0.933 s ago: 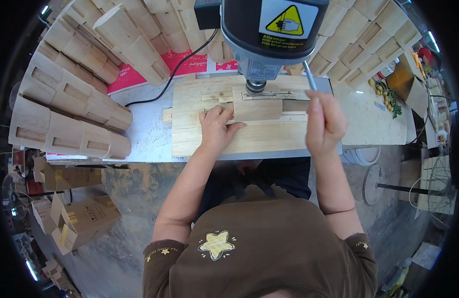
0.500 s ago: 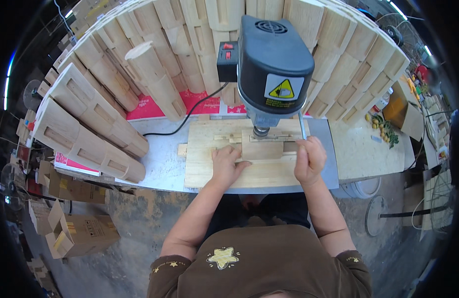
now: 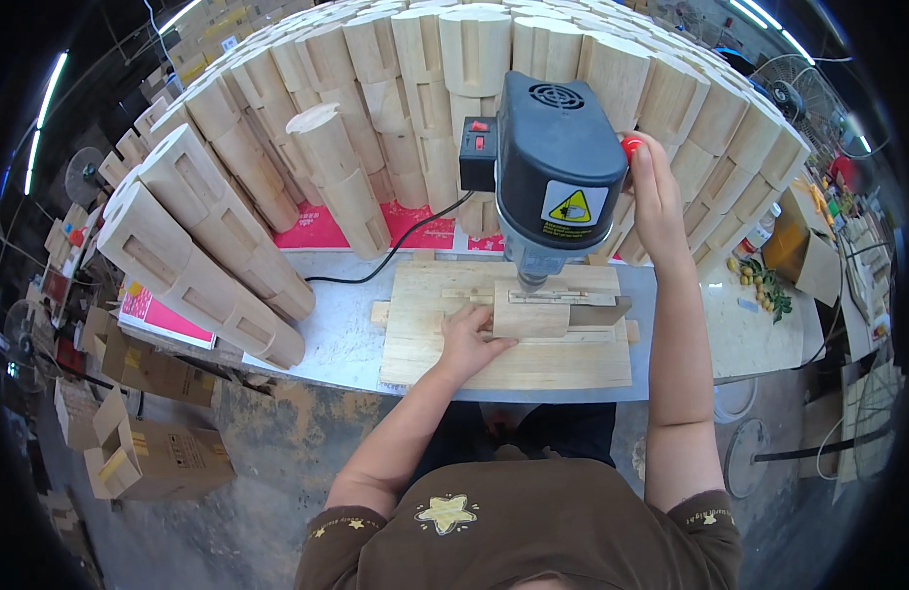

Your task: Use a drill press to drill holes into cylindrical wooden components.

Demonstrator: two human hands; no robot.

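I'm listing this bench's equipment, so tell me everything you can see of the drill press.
The drill press has a dark, plastic-looking housing with a round vent on top, a yellow warning triangle in front and a black box with red switches on its left; a black cable trails left. It stands upright, its grey, metal-looking neck and chuck above a wooden block; contact is unclear. The person's right grip is at a red knob on its right. Whether it runs cannot be told.

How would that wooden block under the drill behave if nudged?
The wooden block would probably feel stiff, since it looks like solid pale wood. It seems unlikely to tip, lying low over the wooden board; the left hand at its end might check any leftward slide.
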